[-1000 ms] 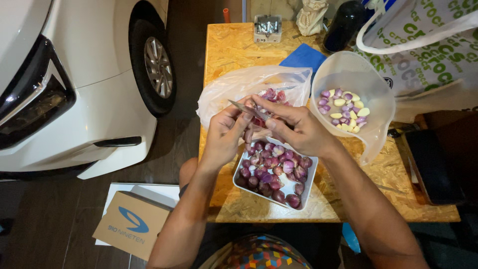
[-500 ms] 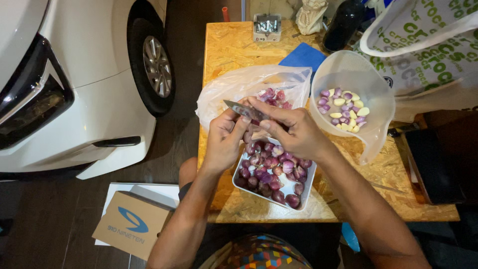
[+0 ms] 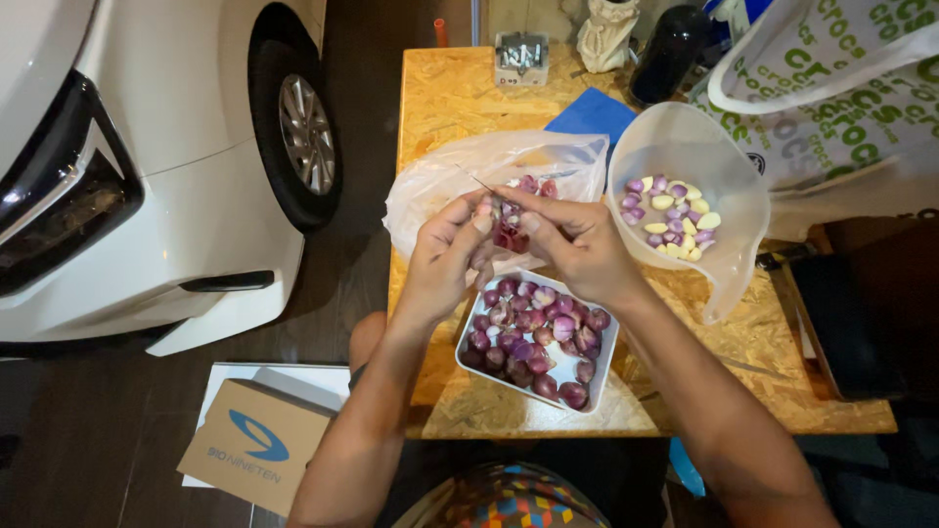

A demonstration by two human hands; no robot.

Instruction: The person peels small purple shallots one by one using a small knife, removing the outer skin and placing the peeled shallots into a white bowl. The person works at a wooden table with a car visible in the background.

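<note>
Brown cardboard box [image 3: 256, 445], blue oval logo, floor left of left hand [image 3: 445, 256].

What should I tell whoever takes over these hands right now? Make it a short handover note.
Left hand: holds a small knife, blade pointing up and away.
Right hand: pinches a purple shallot against the left hand, above the tray.
White square tray: holds many unpeeled purple shallots, directly below the hands.
Clear bowl: tilted at right, a small batch of peeled bulbs inside.
Clear plastic bag: behind the hands, purple skins in it.
Done: the few peeled bulbs. Left: the shallot in hand and the whole tray.
</note>
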